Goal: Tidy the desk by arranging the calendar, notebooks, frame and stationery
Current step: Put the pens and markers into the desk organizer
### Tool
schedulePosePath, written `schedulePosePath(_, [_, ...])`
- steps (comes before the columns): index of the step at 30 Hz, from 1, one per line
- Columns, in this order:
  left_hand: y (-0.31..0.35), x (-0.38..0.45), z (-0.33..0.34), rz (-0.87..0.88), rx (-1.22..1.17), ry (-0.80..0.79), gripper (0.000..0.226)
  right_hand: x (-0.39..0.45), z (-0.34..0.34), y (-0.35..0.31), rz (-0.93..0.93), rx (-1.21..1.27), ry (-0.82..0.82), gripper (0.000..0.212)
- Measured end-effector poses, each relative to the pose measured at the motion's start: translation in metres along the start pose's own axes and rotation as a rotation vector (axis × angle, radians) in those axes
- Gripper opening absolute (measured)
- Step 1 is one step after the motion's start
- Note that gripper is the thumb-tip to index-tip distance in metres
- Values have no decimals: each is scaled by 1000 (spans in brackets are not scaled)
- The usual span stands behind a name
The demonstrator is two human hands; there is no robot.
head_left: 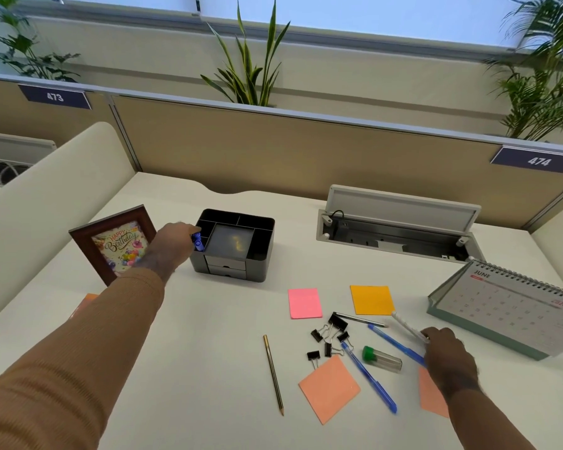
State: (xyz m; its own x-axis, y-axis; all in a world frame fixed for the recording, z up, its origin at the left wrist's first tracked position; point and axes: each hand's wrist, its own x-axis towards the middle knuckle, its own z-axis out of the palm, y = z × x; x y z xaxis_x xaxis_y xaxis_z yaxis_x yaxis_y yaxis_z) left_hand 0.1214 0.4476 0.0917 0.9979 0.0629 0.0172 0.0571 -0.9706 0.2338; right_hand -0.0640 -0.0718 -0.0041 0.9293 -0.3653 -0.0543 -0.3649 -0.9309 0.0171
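Observation:
My left hand (pixel 173 243) holds a small blue item (pixel 198 242) at the left compartment of the black desk organiser (pixel 234 245). Just left of it a brown picture frame (pixel 114 243) stands upright with a birthday card inside. My right hand (pixel 447 350) grips a white pen (pixel 408 326) near the desk calendar (pixel 507 306) showing June. Between the hands lie two blue pens (pixel 369 378), a gold pencil (pixel 273 375), several black binder clips (pixel 330 336), a clear case with a green cap (pixel 382 358), and pink (pixel 304 303), yellow (pixel 372 299) and salmon sticky notes (pixel 329 388).
An open cable hatch (pixel 397 228) with its lid raised sits at the back right of the white desk (pixel 208 368). A tan partition (pixel 273 147) with plants above closes the far side. A cream divider (pixel 46 196) stands at the left. An orange notebook edge (pixel 87 300) shows beside my left sleeve.

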Motion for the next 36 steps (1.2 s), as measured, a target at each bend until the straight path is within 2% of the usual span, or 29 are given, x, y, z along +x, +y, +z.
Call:
schedulePosePath(3, [5,-3,-4,-14,-69,0,53,6,-10,-9,51,414,34,22])
schedulePosePath(5, [12,-10,-9,-5,-173,106,52,3,-24,-23,50,655,18,20])
schedulePosePath(8, [36,-32,-11,115,-286,288,46,-8,-48,-55,30,1031,-54,32])
schedulePosePath(10, [59,-55,-3,230,-368,296,42,-17,-62,-77,49,1292,-114,31])
schedulePosePath(12, [85,-83,12,305,-497,191,36,-27,-71,-99,49,1539,-215,28])
schedulePosePath(13, [98,-99,21,294,-591,93,33,-33,-74,-109,35,1622,-269,37])
schedulePosePath(15, [121,-128,35,182,-814,-173,30,-42,-75,-130,16,1728,-341,68])
schedulePosePath(17, [137,-149,47,86,-1024,-405,33,-51,-70,-149,37,1859,-394,79])
schedulePosePath(20, [148,-163,49,-70,-1323,-495,26,-63,-68,-169,12,1939,-472,61])
schedulePosePath(21, [149,-164,46,-136,-1403,-496,23,-65,-68,-173,3,1944,-495,60])
schedulePosePath(23, [147,-159,39,-211,-1476,-479,19,-66,-71,-175,6,1917,-524,71])
schedulePosePath(25, [136,-145,27,-219,-1482,-406,20,-64,-76,-170,16,1822,-510,83])
schedulePosePath(26, [128,-134,17,-212,-1474,-338,20,-61,-78,-165,31,1768,-496,81])
schedulePosePath(28, [103,-108,-6,-176,-1391,-152,15,-55,-79,-149,88,1683,-456,56])
schedulePosePath(30, [70,-80,-28,-146,-1129,79,13,-48,-74,-129,151,1632,-411,35])
schedulePosePath(32, [41,-58,-47,-114,-820,258,15,-43,-70,-109,211,1596,-376,32])
schedulePosePath(36, [16,-33,-64,-58,-488,364,21,-39,-66,-83,304,1568,-337,32])
